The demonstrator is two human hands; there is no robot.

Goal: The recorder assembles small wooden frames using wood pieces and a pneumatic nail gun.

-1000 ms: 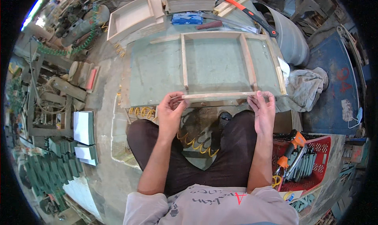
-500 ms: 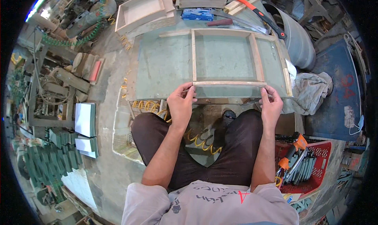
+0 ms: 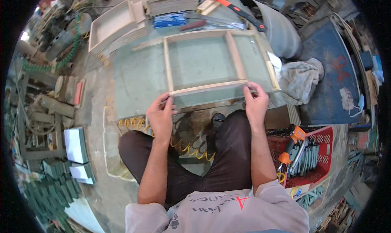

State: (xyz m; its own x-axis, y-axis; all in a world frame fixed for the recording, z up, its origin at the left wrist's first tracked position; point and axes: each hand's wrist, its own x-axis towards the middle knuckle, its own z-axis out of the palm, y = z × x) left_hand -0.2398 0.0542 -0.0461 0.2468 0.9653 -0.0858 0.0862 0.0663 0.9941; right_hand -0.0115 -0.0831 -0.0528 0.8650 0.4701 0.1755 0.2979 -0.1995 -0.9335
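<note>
A rectangular frame of pale wooden strips lies on a greenish, glossy tabletop (image 3: 138,76). Its near strip (image 3: 207,87) runs along the side closest to me, standing on edge. My left hand (image 3: 161,115) pinches that strip's left corner between thumb and fingers. At the opposite end, my right hand (image 3: 256,102) pinches the right corner in the same way. Two side strips, the left (image 3: 168,64) and the right (image 3: 236,58), reach back to the far strip (image 3: 197,35). Whether the corners are fastened, I cannot tell.
Behind the frame lie a blue box (image 3: 169,20), a dark red handle (image 3: 192,25) and an orange-and-black-handled tool (image 3: 236,9). A wooden drawer box (image 3: 112,27) stands back left. Grey cloth (image 3: 299,80) hangs at right, above a red crate (image 3: 326,151). Yellow coiled hose (image 3: 191,149) hangs below.
The whole view has shifted and tilted, so the table and frame appear farther left. Both hands keep their pinch on the near strip's ends.
</note>
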